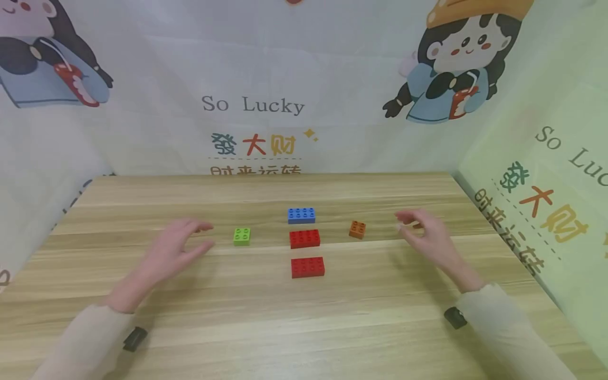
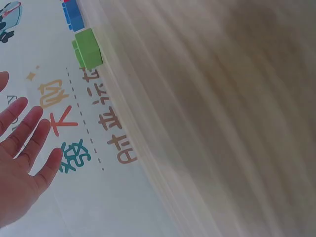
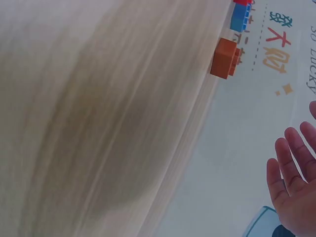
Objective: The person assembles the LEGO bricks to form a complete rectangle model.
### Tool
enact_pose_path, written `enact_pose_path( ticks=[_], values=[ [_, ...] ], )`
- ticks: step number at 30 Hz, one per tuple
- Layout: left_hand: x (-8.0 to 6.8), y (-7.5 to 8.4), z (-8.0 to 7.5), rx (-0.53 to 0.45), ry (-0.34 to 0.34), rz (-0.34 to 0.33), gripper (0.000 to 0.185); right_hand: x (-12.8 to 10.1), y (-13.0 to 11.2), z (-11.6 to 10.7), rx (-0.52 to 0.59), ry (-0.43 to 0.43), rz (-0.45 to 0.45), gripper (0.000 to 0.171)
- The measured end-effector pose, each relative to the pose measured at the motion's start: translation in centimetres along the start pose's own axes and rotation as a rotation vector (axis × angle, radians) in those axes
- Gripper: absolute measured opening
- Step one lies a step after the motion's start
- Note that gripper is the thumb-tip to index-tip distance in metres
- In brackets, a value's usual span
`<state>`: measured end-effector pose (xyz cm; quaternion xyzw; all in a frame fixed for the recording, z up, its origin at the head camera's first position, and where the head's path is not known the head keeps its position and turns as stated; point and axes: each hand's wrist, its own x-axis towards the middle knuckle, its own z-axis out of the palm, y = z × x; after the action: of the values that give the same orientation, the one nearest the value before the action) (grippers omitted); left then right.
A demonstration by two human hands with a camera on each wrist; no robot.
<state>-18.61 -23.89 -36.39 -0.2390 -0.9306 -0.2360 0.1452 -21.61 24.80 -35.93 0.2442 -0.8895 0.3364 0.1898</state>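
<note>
Toy building bricks lie on the wooden table in the head view. A small lime green brick [image 1: 241, 237] is nearest to my left hand [image 1: 173, 248], which hovers to its left with loosely spread fingers and holds nothing. To the right, a small orange-brown brick [image 1: 357, 229] lies closest to my right hand [image 1: 432, 240], also holding nothing, fingers relaxed. Between them a long blue brick [image 1: 301, 215], a red brick [image 1: 305, 239] and a second red brick [image 1: 307, 267] form a column, each apart from the others. The left wrist view shows the green brick [image 2: 88, 48] beyond my fingers.
The wooden table [image 1: 304, 327] reaches back to a white printed cloth [image 1: 157, 121] hanging behind it. More of this cloth [image 1: 579, 248] hangs along the right side. Both sleeves carry a small black piece [image 1: 135, 339] at the wrist.
</note>
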Motion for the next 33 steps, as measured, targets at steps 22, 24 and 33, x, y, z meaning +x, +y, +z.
enact_pose_path(
  ticks=[22, 24, 33],
  values=[
    [3.7, 1.6, 3.4, -0.057, -0.146, 0.114, 0.034, 0.7, -1.8, 3.7, 0.107, -0.338, -0.068, 0.027],
    [4.2, 1.8, 3.7, -0.058, -0.157, 0.116, 0.033, 0.9, -2.1, 4.0, 0.103, -0.379, -0.078, 0.027],
    [6.4, 2.7, 4.8, -0.082, -0.247, 0.116, 0.033, 1.4, -3.8, 5.3, 0.095, -0.529, -0.058, 0.032]
  ],
)
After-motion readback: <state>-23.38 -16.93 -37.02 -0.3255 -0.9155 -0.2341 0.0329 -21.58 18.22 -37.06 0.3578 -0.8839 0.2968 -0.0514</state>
